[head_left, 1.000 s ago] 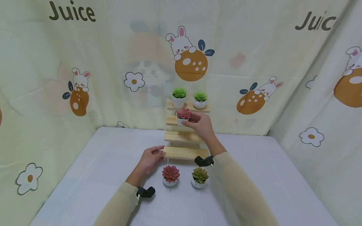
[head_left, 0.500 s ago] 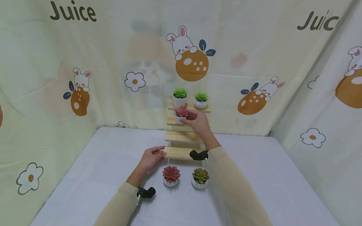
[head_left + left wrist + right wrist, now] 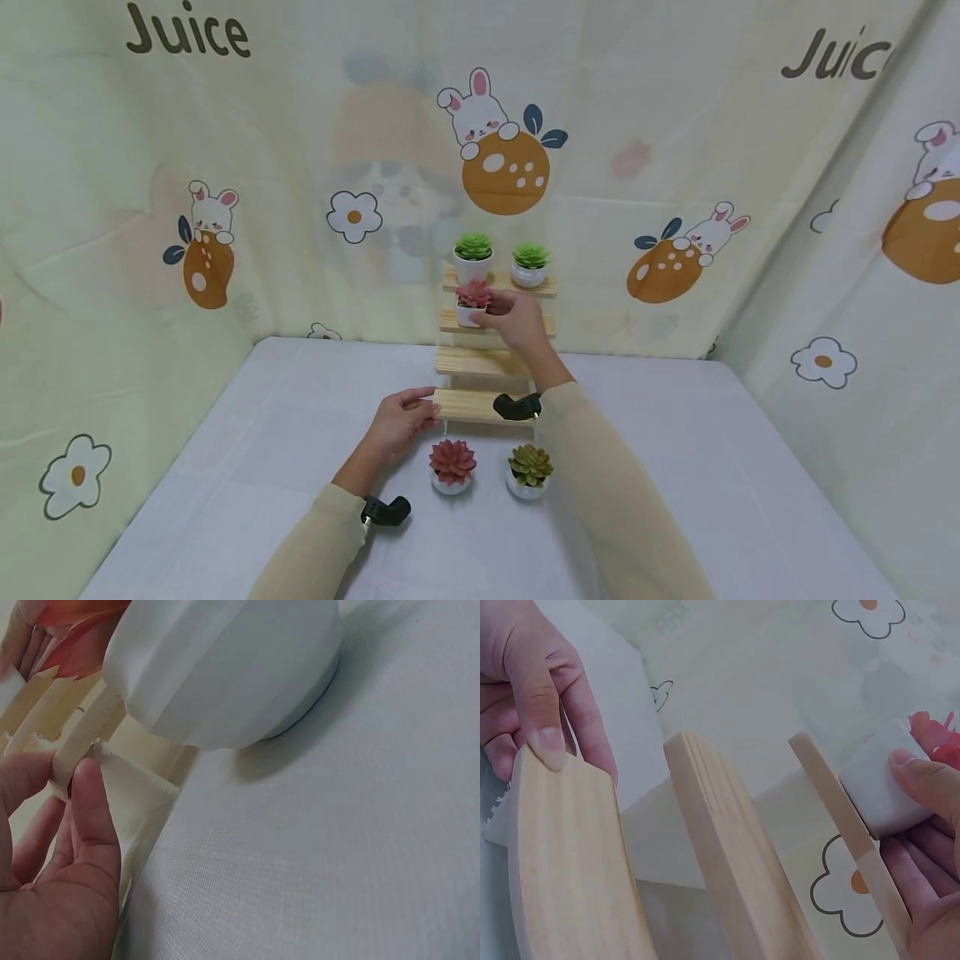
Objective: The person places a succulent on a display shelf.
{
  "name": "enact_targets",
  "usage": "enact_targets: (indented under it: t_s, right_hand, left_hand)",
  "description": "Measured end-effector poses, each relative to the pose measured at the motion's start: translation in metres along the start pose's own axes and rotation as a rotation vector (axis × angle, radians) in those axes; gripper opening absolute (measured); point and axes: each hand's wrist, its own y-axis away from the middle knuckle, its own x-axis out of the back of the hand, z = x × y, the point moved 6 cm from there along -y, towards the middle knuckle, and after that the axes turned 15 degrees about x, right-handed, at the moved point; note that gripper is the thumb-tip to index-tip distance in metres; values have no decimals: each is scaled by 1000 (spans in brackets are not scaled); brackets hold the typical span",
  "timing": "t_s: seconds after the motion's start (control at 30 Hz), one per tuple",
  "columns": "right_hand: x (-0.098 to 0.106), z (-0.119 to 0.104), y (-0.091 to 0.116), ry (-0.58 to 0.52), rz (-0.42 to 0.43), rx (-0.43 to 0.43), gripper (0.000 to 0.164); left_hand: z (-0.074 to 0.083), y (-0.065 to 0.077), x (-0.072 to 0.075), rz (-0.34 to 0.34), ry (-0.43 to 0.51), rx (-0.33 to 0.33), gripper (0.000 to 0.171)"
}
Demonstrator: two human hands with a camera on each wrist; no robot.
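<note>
At the centre of the head view, the right hand point(image 3: 519, 321) grips a pink plant point(image 3: 472, 293), thumb and fingers closed on its white pot point(image 3: 469, 315) from the right. The pot is upright at the left end of the stand's point(image 3: 480, 361) second board point(image 3: 450, 322) from the top; at the right edge of the right wrist view, its base looks to be against that board. Below and left of centre, the left hand point(image 3: 397, 423) pinches the left end of the lowest board point(image 3: 472, 405), its thumb on top, as the upper left of the right wrist view shows. Above the pink plant, two green plants point(image 3: 473, 247) in white pots stand apart on the top board point(image 3: 499, 282). At lower centre, in front of the stand, a red plant point(image 3: 452, 461) and, to its right, an olive plant point(image 3: 530, 465) sit in white pots on the white table point(image 3: 262, 450). Across the upper frame hangs a pale curtain point(image 3: 300, 125) printed with rabbits, flowers and the word "Juice".
</note>
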Motion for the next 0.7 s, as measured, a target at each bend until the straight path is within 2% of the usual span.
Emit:
enact_targets:
  t_s: [0.47,0.7]
  right_hand:
    - [1,-3,3,8,-22,17,52]
    - [6,-2,11,-48,-22,36,56]
  left_hand:
    - [1,1,-1,2,9,-1,41]
    - [1,2,-1,16,-11,6,41]
